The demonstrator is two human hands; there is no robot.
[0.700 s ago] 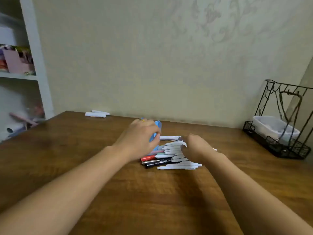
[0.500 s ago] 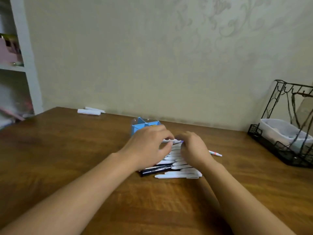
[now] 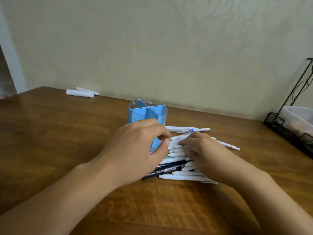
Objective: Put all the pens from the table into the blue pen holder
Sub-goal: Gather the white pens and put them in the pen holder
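Note:
The blue pen holder (image 3: 147,110), split into compartments, stands upright on the wooden table (image 3: 50,141) just beyond my hands. A pile of white pens (image 3: 177,150) lies right of it, with two black pens (image 3: 169,169) and a long white pen (image 3: 183,177) at its near edge. My left hand (image 3: 137,150) is curled against the pens' left tips, thumb and forefinger meeting at the top pen's tip. My right hand (image 3: 203,153) lies palm-down over the pile with fingers spread on the pens. Two more pens (image 3: 186,129) lie behind the pile.
Two white rolled pieces (image 3: 79,92) lie at the table's far left by the wall. A black wire rack (image 3: 288,126) holding a white tub (image 3: 299,116) stands at the right edge. One pen (image 3: 228,146) sticks out right of my right hand.
My left hand has come off the blue holder and onto the pens' left ends. My right hand has slid further over the pile. The view has shifted closer and rightward.

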